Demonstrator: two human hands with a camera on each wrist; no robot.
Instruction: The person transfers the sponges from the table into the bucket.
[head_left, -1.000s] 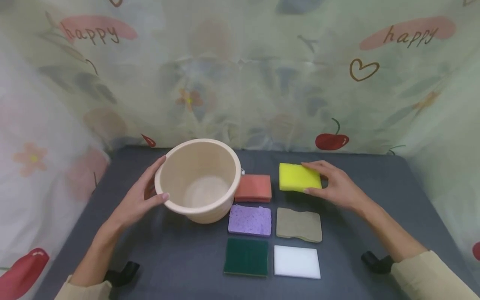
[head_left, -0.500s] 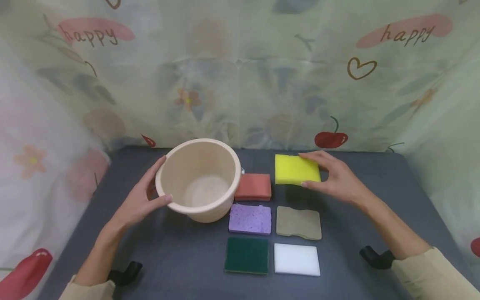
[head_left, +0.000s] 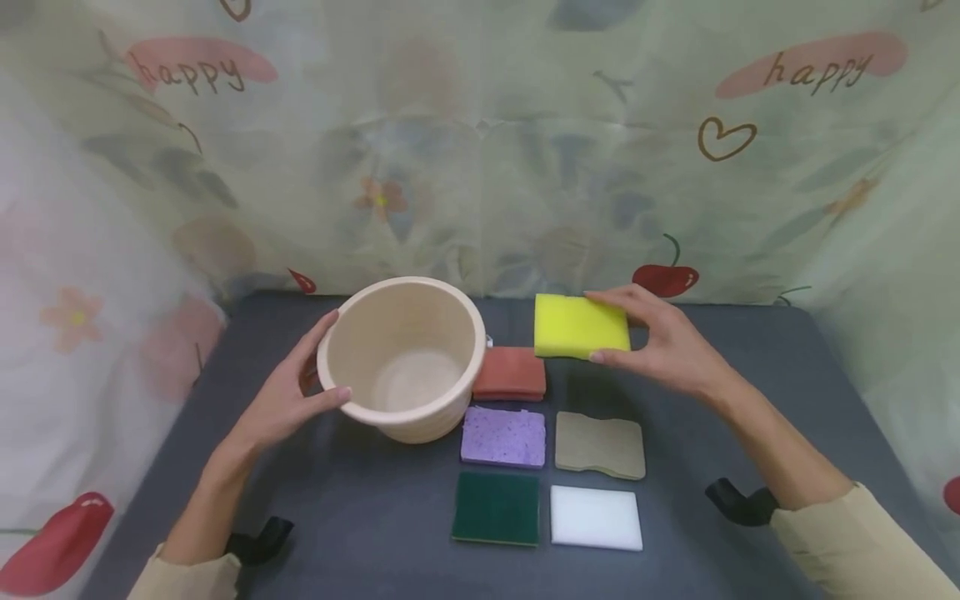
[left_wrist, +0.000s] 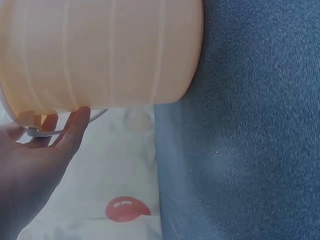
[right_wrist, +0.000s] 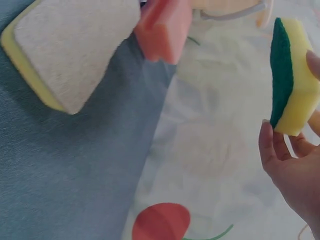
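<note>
A cream bucket [head_left: 405, 417] with a thin handle stands on the dark table. My left hand [head_left: 285, 400] grips its left rim, thumb over the edge and fingers along the outer wall, as the left wrist view also shows. Raised above the table, my right hand [head_left: 660, 337] pinches a yellow sponge [head_left: 576, 327] by its right end. In the right wrist view the sponge [right_wrist: 300, 75] has a dark green scouring side. Right beside the bucket lies a coral-pink sponge [head_left: 512, 373], partly hidden behind its wall.
Nearer me lie a purple sponge [head_left: 504, 437], a grey wavy-edged sponge [head_left: 600, 445], a dark green scouring sponge [head_left: 497, 508] and a white sponge [head_left: 596, 518]. A printed curtain [head_left: 480, 167] encloses the back and sides of the table [head_left: 360, 533].
My right hand has lifted the yellow sponge and carried it left and farther back, toward the bucket. The left hand keeps its grip on the bucket's rim.
</note>
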